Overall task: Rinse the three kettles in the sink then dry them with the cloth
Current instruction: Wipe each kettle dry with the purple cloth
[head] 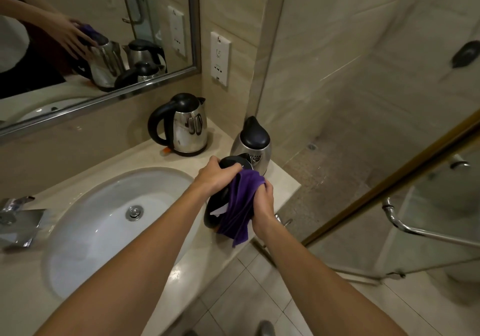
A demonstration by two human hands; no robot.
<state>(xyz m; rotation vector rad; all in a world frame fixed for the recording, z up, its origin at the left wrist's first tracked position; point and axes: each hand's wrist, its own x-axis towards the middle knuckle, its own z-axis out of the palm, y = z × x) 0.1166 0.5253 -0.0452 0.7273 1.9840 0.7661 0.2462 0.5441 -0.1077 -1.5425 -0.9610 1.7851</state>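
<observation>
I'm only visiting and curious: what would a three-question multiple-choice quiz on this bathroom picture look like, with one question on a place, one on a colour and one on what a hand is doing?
1. Where do the tall kettle and the round kettle stand?
A. In the basin
B. On the counter
C. On the shower floor

2. What colour is the cloth?
A. White
B. Green
C. Purple

3. What is the right hand doing?
A. Gripping the cloth against the third kettle
B. Turning the tap
C. Hanging free

Answers: 1 B, both stand on the beige counter near the wall. 2 C, the cloth is plainly purple. 3 A, its fingers curl round the cloth, which lies on that kettle.
</observation>
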